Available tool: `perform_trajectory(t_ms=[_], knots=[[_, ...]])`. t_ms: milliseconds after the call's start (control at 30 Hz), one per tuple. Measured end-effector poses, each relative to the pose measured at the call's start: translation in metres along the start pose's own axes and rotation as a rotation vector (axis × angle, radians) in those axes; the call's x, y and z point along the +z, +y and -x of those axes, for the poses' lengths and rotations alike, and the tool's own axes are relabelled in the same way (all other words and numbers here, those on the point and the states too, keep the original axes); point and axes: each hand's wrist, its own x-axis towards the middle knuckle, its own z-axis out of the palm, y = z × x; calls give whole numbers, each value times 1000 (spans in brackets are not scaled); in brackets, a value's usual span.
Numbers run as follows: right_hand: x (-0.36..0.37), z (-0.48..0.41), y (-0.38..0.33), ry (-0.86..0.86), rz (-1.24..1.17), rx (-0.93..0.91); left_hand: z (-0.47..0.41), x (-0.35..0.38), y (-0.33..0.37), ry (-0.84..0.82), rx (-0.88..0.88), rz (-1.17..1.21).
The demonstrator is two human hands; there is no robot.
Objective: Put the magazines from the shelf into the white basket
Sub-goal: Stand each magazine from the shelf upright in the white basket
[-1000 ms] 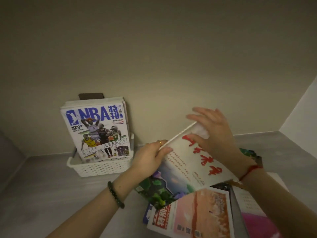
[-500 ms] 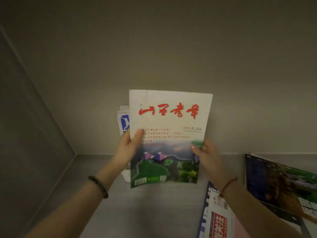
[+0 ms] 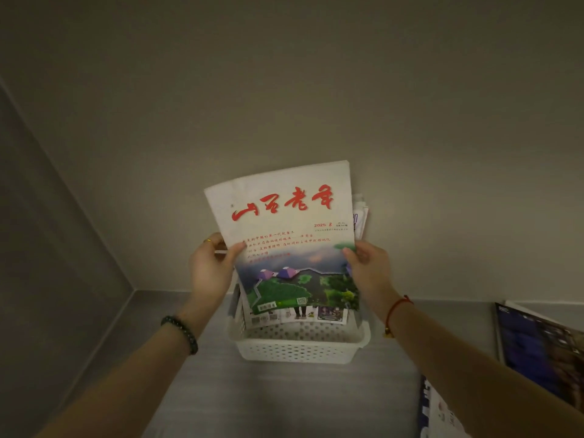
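Note:
I hold a white magazine point(image 3: 284, 235) with red brush lettering and a green landscape upright, tilted slightly, just above the white basket point(image 3: 297, 347). My left hand point(image 3: 210, 268) grips its left edge and my right hand point(image 3: 368, 270) grips its right edge. The perforated basket stands on the shelf against the back wall. Other magazines point(image 3: 358, 216) stand in it behind the one I hold; their lower edge point(image 3: 297, 314) shows below it.
More magazines lie on the grey shelf at the right: a dark one point(image 3: 537, 349) near the right edge and a white and blue one point(image 3: 439, 412) at the bottom right. A side wall point(image 3: 47, 248) closes the shelf on the left.
I lifted the magazine off the pile at the right, turned it upright and carried it left over the basket. The basket now shows under it.

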Motion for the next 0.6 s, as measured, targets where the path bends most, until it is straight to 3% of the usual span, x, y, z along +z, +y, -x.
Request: perform_trajectory(t_ms=[167,400,600], knots=[[4,3,21,-4,98,83,-4,1,-9,80,-14,15],[5,11,44,19,119,176,9,20,-31,-15,-182,-44],[-15,15,39,-140,84,234,21,20,-22,23,-290,-75]])
